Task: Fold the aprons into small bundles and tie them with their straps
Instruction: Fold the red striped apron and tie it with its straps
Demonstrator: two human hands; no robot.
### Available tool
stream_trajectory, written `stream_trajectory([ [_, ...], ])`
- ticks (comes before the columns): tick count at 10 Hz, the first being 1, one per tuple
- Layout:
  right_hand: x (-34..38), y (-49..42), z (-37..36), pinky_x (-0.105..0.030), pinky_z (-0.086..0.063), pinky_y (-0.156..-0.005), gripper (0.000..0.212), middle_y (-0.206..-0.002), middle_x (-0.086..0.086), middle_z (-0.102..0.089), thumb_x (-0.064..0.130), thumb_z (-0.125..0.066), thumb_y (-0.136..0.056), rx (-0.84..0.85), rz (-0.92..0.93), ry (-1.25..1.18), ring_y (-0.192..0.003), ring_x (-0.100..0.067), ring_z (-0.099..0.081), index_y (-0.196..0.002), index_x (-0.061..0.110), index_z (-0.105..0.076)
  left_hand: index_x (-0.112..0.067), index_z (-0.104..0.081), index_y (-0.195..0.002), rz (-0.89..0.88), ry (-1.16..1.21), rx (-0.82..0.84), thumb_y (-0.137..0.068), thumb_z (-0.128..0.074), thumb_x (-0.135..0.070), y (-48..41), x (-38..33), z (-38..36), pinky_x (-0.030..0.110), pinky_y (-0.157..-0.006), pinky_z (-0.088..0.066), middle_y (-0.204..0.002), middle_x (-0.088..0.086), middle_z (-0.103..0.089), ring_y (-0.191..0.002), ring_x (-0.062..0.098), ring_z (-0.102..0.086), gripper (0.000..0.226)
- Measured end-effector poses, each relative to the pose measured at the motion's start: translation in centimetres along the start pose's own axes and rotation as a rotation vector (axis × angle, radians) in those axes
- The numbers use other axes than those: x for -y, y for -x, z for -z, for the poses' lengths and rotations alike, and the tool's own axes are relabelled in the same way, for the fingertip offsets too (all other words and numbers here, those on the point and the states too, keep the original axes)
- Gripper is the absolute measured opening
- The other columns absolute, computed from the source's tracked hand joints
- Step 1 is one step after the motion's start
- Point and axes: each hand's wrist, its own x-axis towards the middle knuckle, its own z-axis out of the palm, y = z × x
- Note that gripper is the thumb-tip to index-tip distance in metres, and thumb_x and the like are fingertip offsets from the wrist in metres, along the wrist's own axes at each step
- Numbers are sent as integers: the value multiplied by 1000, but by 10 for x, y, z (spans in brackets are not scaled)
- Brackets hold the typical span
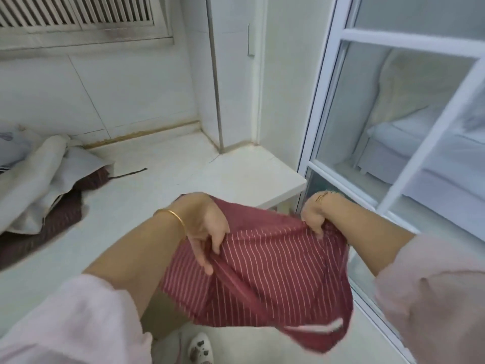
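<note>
two hands, left (207, 227) and right (313, 216), pinching red striped apron (262, 279)

Loose pale pink sleeves: left sleeve (78, 319) bunched up near elbow, right sleeve (433, 292) likewise, forearms bare. Plain gold bangle (174, 216) round wrist of left hand (207, 227). Thinner gold bracelet (324, 196) at wrist of right hand (315, 214). Near bottom edge, white slipper (200, 349) with dark spots.

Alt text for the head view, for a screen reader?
The left hand and right hand pinch the top edge of a red white-striped apron, holding it in the air. Behind it, a white ledge carries a heap of cream and dark cloth at left; a glass-paned door stands at right.
</note>
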Motion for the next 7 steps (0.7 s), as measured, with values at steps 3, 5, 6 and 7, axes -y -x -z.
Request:
stream_trajectory([
  [3,-32,18,4,-31,-45,-76,43,-116,-5,-65,-7,-42,-85,-1484,-355,-883,-105,-26,-60,-112,17,-66,-5,-65,-100,-699,486,-1398,-87,-43,12,-3,-15,26,40,-98,-47,-109,10,-65,-99,25,-60,31],
  [5,3,22,-18,-31,-44,-86,30,-108,2,-54,5,-51,-91,-274,76,-388,-95,-21,-57,-121,5,-56,4,-55,-119,135,-122,-613,-96,-35,-4,-28,10,-11,34,-93,-50,-95,12,-69,-90,24,-68,31],
  [6,13,-5,-31,-32,-46,-83,26,-96,-5,-54,-2,-47,-90,-233,19,-334,-85,-21,-52,-110,9,-59,8,-44,-130,174,-41,-546,-95,-39,-1,-29,20,-8,39,-92,-52,-109,21,-67,-93,26,-70,36],
  [7,9,-22,-20,-32,-49,-83,31,-106,-11,-62,-4,-40,-90,-639,-105,-674,-94,-27,-59,-108,6,-63,1,-56,-114,-87,150,-807,-96,-46,-3,-26,18,9,33,-63,-58,-108,19,-65,-72,22,-71,22],
])
